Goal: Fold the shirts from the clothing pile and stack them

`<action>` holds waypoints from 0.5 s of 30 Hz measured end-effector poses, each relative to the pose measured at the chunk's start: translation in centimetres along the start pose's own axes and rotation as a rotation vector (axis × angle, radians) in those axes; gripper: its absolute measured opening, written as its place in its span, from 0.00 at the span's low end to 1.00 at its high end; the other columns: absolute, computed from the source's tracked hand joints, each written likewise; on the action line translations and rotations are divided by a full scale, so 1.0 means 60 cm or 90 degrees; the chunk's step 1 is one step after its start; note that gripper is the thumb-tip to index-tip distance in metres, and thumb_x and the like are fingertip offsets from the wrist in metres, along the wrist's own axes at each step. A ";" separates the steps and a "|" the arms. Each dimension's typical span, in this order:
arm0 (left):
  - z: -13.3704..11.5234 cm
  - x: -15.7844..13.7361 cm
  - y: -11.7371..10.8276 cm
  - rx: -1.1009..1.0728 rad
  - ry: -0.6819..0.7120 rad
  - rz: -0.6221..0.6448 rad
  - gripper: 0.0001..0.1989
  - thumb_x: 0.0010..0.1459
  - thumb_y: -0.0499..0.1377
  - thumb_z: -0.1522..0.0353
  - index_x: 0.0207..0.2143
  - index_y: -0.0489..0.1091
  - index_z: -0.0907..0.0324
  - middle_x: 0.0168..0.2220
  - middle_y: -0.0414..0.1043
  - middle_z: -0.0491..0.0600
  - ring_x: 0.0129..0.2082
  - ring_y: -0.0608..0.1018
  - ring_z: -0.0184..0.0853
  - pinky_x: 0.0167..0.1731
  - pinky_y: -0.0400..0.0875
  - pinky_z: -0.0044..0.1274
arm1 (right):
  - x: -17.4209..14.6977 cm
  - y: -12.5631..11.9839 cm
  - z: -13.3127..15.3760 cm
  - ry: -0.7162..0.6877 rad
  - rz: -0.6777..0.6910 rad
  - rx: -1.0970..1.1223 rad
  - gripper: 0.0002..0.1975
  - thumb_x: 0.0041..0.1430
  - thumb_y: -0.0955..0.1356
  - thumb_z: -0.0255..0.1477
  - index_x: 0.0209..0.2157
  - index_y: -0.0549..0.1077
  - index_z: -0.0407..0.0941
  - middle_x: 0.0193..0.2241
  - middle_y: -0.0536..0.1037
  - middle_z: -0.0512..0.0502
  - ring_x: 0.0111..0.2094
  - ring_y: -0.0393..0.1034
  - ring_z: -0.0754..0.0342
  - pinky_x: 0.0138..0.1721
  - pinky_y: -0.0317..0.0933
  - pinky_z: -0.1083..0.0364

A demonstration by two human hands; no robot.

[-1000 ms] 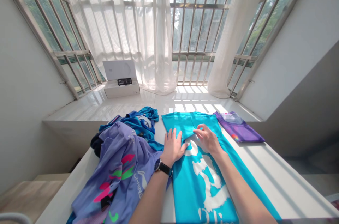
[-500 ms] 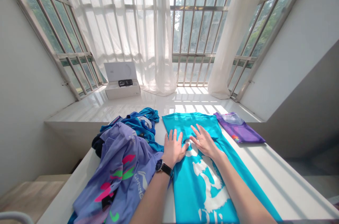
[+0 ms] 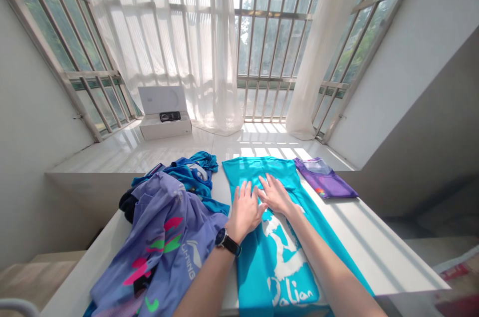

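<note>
Turquoise shirt (image 3: 279,242) is lying on white tbl (image 3: 359,247) under your L hand (image 3: 244,211) & R hand (image 3: 277,196); both are resting side by side, spread flat on it, can't tell if they're touching. From them, lilac jersey (image 3: 157,227) is sprawling at 8 o'clock, folded purple shirt (image 3: 333,182) sitting approx 2 o'clock.

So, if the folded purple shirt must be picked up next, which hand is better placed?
Probably the right hand. Both are spread on the turquoise shirt, but it is nearer the folded purple shirt; the left hand is closer to the lavender shirt.
</note>
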State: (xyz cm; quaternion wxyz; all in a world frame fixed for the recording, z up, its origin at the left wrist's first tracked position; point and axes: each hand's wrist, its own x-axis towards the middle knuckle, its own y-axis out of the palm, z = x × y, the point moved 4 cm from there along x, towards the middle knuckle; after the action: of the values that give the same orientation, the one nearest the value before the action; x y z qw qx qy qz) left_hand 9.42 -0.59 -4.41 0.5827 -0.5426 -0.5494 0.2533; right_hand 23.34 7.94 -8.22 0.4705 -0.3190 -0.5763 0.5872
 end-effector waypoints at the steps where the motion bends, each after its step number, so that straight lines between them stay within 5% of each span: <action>1: -0.003 -0.004 0.003 0.007 0.005 0.004 0.32 0.72 0.46 0.53 0.67 0.62 0.66 0.69 0.58 0.64 0.71 0.57 0.53 0.68 0.53 0.47 | 0.004 -0.002 0.001 0.008 0.010 0.001 0.33 0.71 0.58 0.46 0.70 0.58 0.45 0.71 0.56 0.35 0.72 0.47 0.36 0.69 0.44 0.38; 6: -0.005 -0.020 0.019 0.017 0.013 0.032 0.32 0.70 0.49 0.53 0.69 0.59 0.63 0.70 0.57 0.64 0.71 0.57 0.54 0.67 0.55 0.48 | 0.020 -0.038 -0.001 0.034 0.045 0.114 0.35 0.68 0.60 0.47 0.69 0.60 0.43 0.71 0.57 0.34 0.72 0.47 0.37 0.69 0.46 0.40; 9: -0.001 -0.025 0.023 0.014 0.024 0.073 0.33 0.70 0.50 0.52 0.68 0.60 0.62 0.70 0.57 0.63 0.71 0.57 0.54 0.67 0.54 0.48 | -0.019 -0.099 -0.025 0.080 -0.050 0.263 0.33 0.69 0.58 0.48 0.67 0.64 0.43 0.70 0.60 0.35 0.71 0.50 0.41 0.68 0.51 0.43; 12: 0.003 -0.025 0.019 0.016 0.033 0.077 0.31 0.71 0.48 0.52 0.67 0.61 0.60 0.69 0.59 0.61 0.70 0.57 0.54 0.67 0.55 0.48 | -0.147 -0.157 -0.061 0.097 -0.163 0.484 0.29 0.63 0.64 0.51 0.58 0.72 0.49 0.62 0.72 0.40 0.64 0.65 0.41 0.64 0.59 0.42; 15: 0.005 -0.025 0.018 0.024 0.034 0.073 0.29 0.71 0.48 0.53 0.66 0.63 0.58 0.69 0.60 0.60 0.70 0.58 0.53 0.66 0.56 0.47 | -0.353 -0.155 -0.092 0.266 -0.168 0.664 0.22 0.59 0.68 0.52 0.45 0.80 0.51 0.47 0.83 0.41 0.53 0.76 0.38 0.59 0.67 0.41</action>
State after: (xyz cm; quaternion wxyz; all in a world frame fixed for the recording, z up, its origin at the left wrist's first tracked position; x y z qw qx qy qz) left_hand 9.06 -1.48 -5.99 0.5916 -0.5688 -0.4971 0.2817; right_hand 37.63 -10.48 -3.45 0.7385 -0.0792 -0.1406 0.6546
